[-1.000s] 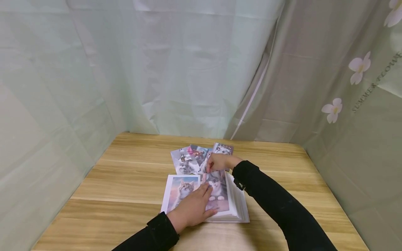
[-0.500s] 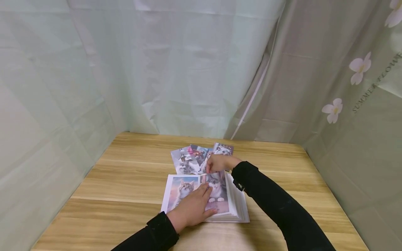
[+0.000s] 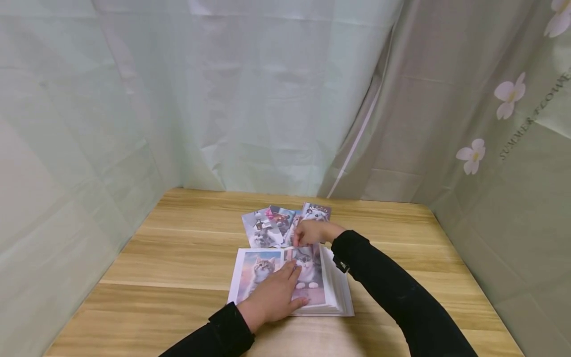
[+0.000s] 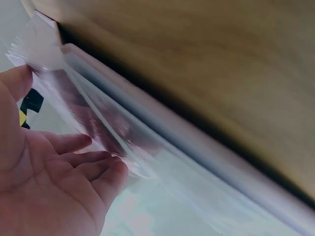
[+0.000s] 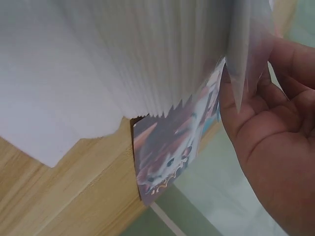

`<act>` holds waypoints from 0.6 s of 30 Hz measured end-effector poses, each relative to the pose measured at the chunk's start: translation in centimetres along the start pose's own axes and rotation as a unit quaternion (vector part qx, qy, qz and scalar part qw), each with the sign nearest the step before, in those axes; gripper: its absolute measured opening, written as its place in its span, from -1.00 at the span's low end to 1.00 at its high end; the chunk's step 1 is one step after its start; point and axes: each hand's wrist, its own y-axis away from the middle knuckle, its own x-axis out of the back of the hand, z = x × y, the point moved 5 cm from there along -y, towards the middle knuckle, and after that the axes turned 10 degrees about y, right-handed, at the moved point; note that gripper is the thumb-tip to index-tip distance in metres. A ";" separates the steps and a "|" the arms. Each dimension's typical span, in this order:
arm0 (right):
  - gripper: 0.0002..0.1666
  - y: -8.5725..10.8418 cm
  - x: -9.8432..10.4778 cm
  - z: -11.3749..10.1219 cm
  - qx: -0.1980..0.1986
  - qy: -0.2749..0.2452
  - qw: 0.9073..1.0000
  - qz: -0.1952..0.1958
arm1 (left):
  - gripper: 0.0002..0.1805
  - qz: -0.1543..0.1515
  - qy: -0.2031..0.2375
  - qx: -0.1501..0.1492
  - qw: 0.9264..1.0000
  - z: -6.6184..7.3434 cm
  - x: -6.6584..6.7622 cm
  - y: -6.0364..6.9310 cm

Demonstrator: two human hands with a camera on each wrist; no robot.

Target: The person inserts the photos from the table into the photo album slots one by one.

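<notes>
An open photo album point(image 3: 342, 300) lies on the wooden table with its thick stack of sleeve pages on the right. The left page shows a kitten picture point(image 3: 254, 272). On the right page a grey-and-white cat photo point(image 3: 314, 293) sits mostly within its clear sleeve. My left hand point(image 3: 271, 295) rests flat across that page near the spine, fingers extended. At the page's far edge, my right hand point(image 3: 312, 232) pinches the top of the cat photo, fingers bent downward. In the right wrist view, clear plastic point(image 5: 248, 54) covers part of the fingertips.
Several loose cat photos point(image 3: 260, 234) overlap behind the album, partly hidden by my right hand. One more photo point(image 5: 170, 152) shows below the page edges in the right wrist view. Curtains point(image 3: 285, 124) hang along the table's back and sides.
The cat photo has slid slightly toward me, deeper into the sleeve, with my right hand at its top edge. My left hand has stayed in place.
</notes>
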 end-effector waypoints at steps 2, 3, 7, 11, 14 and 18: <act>-0.82 0.3 0.1 0.2 -0.002 -0.014 1.000 0.006 | -0.15 0.006 -0.004 -0.006 1.000 0.3 0.0 0.0; -0.83 0.4 0.2 0.3 -0.005 -0.022 1.000 0.010 | -0.16 0.009 -0.007 -0.011 1.000 0.5 0.1 0.0; -0.85 1.1 0.6 0.6 -0.016 -0.042 0.998 0.032 | -0.17 0.016 -0.015 -0.031 0.999 1.2 0.1 0.0; -0.86 1.5 1.0 0.8 -0.012 -0.047 0.998 0.050 | -0.08 0.019 -0.022 -0.041 0.999 1.5 0.1 0.0; -0.87 1.7 1.4 1.1 0.004 -0.047 0.997 0.068 | -0.04 0.025 -0.024 -0.048 0.998 1.6 0.0 0.0; -0.88 2.2 2.3 1.5 0.018 -0.035 0.994 0.101 | -0.08 0.037 -0.020 -0.059 0.997 1.8 0.1 0.0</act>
